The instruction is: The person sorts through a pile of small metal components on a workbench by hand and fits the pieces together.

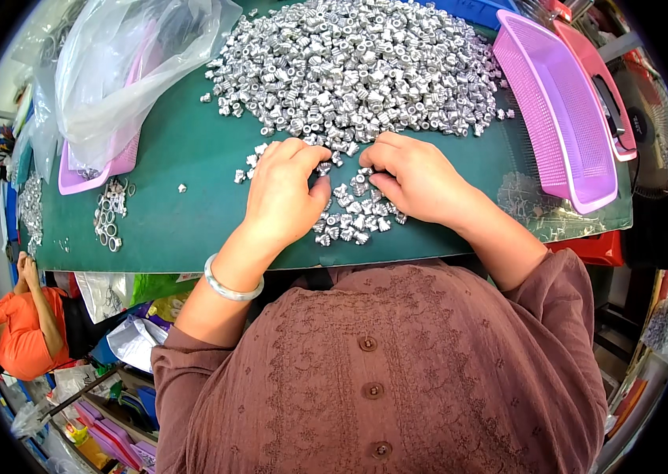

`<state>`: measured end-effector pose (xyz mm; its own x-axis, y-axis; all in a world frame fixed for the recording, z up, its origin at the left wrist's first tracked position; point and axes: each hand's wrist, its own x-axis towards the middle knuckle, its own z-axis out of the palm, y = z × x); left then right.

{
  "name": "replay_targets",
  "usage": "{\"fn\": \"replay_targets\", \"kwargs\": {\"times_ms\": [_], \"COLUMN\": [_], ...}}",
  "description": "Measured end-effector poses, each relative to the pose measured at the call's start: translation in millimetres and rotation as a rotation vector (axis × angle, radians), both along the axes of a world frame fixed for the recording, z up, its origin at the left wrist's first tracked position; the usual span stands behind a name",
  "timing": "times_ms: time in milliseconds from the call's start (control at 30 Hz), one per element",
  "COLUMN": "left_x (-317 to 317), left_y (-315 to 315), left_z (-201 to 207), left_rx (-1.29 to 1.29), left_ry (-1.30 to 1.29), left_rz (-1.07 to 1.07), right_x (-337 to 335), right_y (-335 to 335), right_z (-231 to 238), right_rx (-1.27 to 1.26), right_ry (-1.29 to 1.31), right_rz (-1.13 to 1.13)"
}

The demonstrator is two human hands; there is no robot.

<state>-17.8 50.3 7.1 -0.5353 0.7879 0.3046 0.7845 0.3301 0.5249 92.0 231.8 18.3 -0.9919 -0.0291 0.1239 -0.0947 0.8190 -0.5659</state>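
Keeping the small batch (358, 217) one layer deep is prob. the best way to do this step, which looks like picking thru loose metal parts by hand. Most parts are in the big pile (358, 67) on the far side of the green table (215, 225); the batch lies near the front edge, between & just this side of the hands. L hand (286, 189): thumb & index apart w/ a part in the gap; can't tell if it's really gripped. R hand (421, 178): fingers curled down by parts at the batch's far end, thumb spread a bit from index; can't tell if anything's clamped. IMO draw only a few at a time, use a light fingertip touch, roll each so all sides show, & leave a clear gap btwn pile & batch so they don't mix. Go easy near the edge, as a quick sweep could tip bits off. Bangle (233, 288) on L wrist might knock strays. Around: L bin (101, 182) has a clear bag (109, 79) draped over it, so access there's partly blocked; rings (106, 217) lie just beside it, & a stray part (182, 188) sits btwn rings & L hand. R bin (535, 118) stands near the table's R side, easier to reach. Co-worker (30, 336) in orange is far L, well apart.
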Motion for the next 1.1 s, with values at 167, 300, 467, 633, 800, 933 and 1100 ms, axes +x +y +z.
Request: {"fn": "replay_targets", "kwargs": {"times_ms": [167, 300, 467, 633, 800, 933, 1100], "left_x": [2, 2, 10, 37, 37, 31, 27], "left_y": [1, -4, -16, -27, -30, -27, -23], "left_z": [4, 3, 5, 0, -5, -5, -4], "left_rx": [-0.025, -0.018, 0.040, -0.107, -0.122, -0.104, -0.158], "left_ry": [-0.028, -0.046, -0.050, 0.017, -0.018, 0.074, 0.195], "left_rz": [-0.009, -0.056, -0.252, -0.243, -0.208, -0.217, -0.263], "right_x": [1, 7, 21, 29, 25, 19, 11], "right_y": [2, 6, 4, -10, -11, -13, -13], "right_z": [0, -3, -3, -3, -10, -8, -9], "right_rx": [-0.013, -0.059, -0.035, 0.094, 0.132, 0.099, 0.238], "right_ry": [-0.004, 0.042, 0.166, 0.134, 0.174, 0.169, 0.179], "right_rz": [0.012, 0.087, 0.266, 0.303, 0.334, 0.327, 0.328]}}
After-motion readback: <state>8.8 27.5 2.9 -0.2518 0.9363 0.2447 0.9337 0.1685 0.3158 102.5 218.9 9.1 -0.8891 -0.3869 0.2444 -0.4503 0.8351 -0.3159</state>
